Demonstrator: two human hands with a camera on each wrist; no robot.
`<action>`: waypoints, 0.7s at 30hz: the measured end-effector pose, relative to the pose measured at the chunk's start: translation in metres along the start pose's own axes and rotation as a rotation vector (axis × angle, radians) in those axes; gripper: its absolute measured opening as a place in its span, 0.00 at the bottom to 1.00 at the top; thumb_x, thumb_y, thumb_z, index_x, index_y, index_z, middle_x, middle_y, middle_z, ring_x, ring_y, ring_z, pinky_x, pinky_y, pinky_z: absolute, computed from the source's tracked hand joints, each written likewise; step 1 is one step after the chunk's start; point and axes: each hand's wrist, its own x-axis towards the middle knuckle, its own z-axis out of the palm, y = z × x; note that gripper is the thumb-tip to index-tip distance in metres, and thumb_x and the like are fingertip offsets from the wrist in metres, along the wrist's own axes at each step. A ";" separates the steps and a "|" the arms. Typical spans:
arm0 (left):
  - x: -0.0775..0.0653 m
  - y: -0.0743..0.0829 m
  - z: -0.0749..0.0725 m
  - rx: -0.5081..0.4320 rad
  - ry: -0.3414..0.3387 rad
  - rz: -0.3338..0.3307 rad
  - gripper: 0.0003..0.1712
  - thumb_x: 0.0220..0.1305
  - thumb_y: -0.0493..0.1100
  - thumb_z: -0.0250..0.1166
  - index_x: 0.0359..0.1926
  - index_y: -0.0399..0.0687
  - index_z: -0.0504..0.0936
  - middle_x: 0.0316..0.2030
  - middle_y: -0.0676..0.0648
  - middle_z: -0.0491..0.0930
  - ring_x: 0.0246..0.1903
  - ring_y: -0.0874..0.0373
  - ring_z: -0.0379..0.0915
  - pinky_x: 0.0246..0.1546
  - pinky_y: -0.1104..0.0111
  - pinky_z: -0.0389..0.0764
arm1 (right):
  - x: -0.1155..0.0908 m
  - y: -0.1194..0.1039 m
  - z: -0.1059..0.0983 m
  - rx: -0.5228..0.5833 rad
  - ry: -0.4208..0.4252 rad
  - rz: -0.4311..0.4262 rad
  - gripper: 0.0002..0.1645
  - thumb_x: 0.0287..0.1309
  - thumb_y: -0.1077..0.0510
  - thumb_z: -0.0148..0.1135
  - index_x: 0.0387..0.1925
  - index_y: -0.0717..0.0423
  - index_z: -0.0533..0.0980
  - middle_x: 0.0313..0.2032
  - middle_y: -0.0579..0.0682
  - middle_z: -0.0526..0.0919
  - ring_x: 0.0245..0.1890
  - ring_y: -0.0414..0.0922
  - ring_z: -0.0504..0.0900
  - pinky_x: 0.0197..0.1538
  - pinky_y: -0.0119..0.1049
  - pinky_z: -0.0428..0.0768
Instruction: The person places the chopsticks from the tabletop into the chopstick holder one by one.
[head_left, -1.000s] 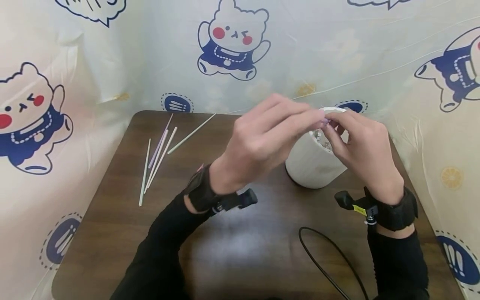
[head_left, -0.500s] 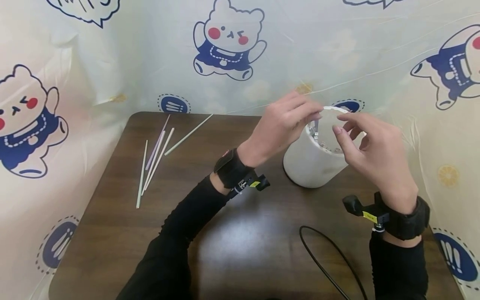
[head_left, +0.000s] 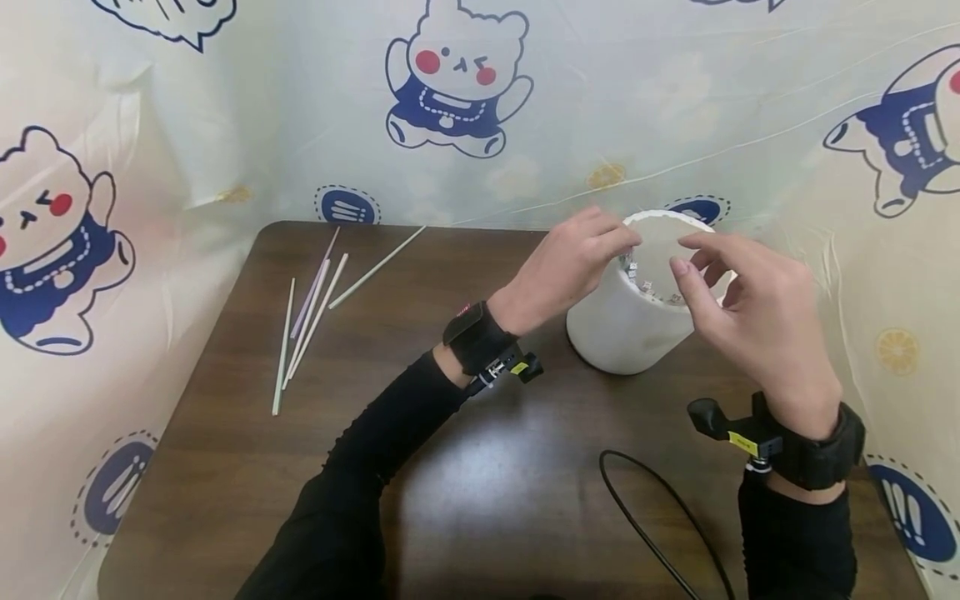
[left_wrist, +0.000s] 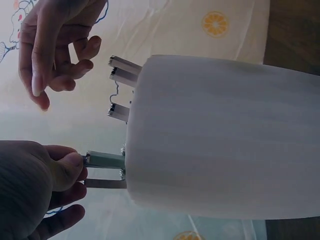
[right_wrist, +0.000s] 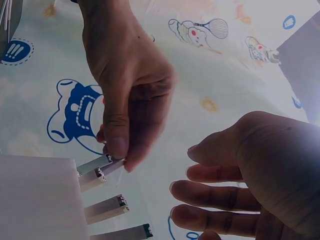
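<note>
A white cylindrical container [head_left: 630,325] stands at the right rear of the table, with short flat strips standing out above its rim. My left hand [head_left: 564,265] is at the container's left rim. In the right wrist view its thumb and finger pinch a lavender strip [right_wrist: 116,168] beside a pale green strip [right_wrist: 94,165]. Its grip partly hides the lavender strip's end. On the other side of the opening hovers my right hand [head_left: 757,308], its fingers loosely bent with nothing between them. More grey-white strips [left_wrist: 125,75] show along the rim in the left wrist view.
Several thin pale green, white and purple sticks [head_left: 318,321] lie at the left of the brown table [head_left: 480,500]. A black cable [head_left: 660,483] loops near the front right. Printed curtain sheets [head_left: 465,183] hang around the table.
Both hands were together above the container, fingers on a small purple piece. They have since parted: the left has lowered to the left rim, the right has drawn back right.
</note>
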 end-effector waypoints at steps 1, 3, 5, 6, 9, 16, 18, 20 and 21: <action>0.000 0.000 0.001 0.007 -0.009 0.001 0.13 0.73 0.35 0.60 0.53 0.44 0.86 0.48 0.48 0.87 0.50 0.57 0.79 0.56 0.75 0.77 | 0.000 0.000 -0.001 0.003 0.000 0.001 0.16 0.55 0.66 0.70 0.47 0.65 0.84 0.27 0.61 0.84 0.32 0.21 0.64 0.34 0.13 0.63; -0.001 0.000 0.002 0.024 -0.026 0.000 0.13 0.73 0.34 0.59 0.54 0.43 0.85 0.49 0.47 0.87 0.50 0.56 0.78 0.56 0.75 0.77 | 0.000 0.000 -0.001 0.004 0.002 0.002 0.16 0.55 0.66 0.70 0.47 0.64 0.84 0.27 0.61 0.84 0.31 0.21 0.64 0.33 0.14 0.63; -0.004 0.000 0.002 0.036 -0.030 -0.005 0.14 0.73 0.33 0.59 0.54 0.43 0.85 0.50 0.47 0.87 0.50 0.56 0.78 0.56 0.75 0.77 | 0.000 0.000 -0.003 -0.005 -0.012 -0.005 0.16 0.57 0.65 0.69 0.48 0.64 0.84 0.28 0.60 0.84 0.31 0.20 0.64 0.33 0.14 0.64; -0.006 -0.001 0.002 0.038 -0.021 -0.009 0.14 0.73 0.33 0.59 0.54 0.43 0.85 0.50 0.47 0.87 0.51 0.56 0.78 0.57 0.74 0.78 | -0.001 0.000 -0.004 -0.004 -0.013 -0.007 0.16 0.58 0.64 0.69 0.48 0.64 0.84 0.28 0.60 0.84 0.31 0.20 0.64 0.33 0.14 0.64; -0.016 -0.006 0.000 0.036 0.041 -0.035 0.14 0.72 0.32 0.59 0.53 0.44 0.86 0.49 0.48 0.87 0.50 0.57 0.79 0.56 0.74 0.78 | -0.001 -0.002 -0.005 -0.006 -0.015 -0.017 0.16 0.60 0.62 0.67 0.49 0.63 0.84 0.28 0.59 0.85 0.31 0.19 0.63 0.34 0.14 0.63; -0.045 -0.026 0.001 0.042 0.186 -0.118 0.08 0.72 0.40 0.63 0.45 0.43 0.87 0.41 0.49 0.88 0.45 0.56 0.81 0.52 0.71 0.80 | -0.005 -0.013 -0.005 -0.006 0.014 -0.060 0.18 0.63 0.55 0.64 0.47 0.64 0.84 0.28 0.59 0.85 0.31 0.21 0.65 0.36 0.13 0.62; -0.058 -0.036 -0.001 0.050 0.180 -0.182 0.08 0.70 0.40 0.65 0.45 0.43 0.87 0.41 0.48 0.88 0.44 0.55 0.82 0.51 0.69 0.81 | -0.006 -0.018 -0.004 0.004 0.025 -0.103 0.20 0.65 0.52 0.61 0.46 0.65 0.84 0.28 0.59 0.86 0.29 0.27 0.69 0.35 0.15 0.63; -0.074 -0.051 -0.006 0.062 0.151 -0.289 0.08 0.69 0.40 0.66 0.46 0.44 0.87 0.43 0.47 0.89 0.45 0.53 0.83 0.53 0.66 0.82 | -0.008 -0.024 0.000 0.033 0.039 -0.153 0.23 0.67 0.48 0.59 0.44 0.65 0.85 0.28 0.58 0.86 0.27 0.34 0.72 0.33 0.17 0.64; -0.085 -0.061 -0.009 0.073 0.131 -0.355 0.08 0.69 0.41 0.66 0.46 0.44 0.87 0.44 0.46 0.89 0.46 0.52 0.83 0.53 0.64 0.82 | -0.009 -0.028 0.002 0.047 0.043 -0.178 0.24 0.68 0.47 0.57 0.43 0.65 0.85 0.27 0.57 0.86 0.26 0.37 0.73 0.32 0.18 0.65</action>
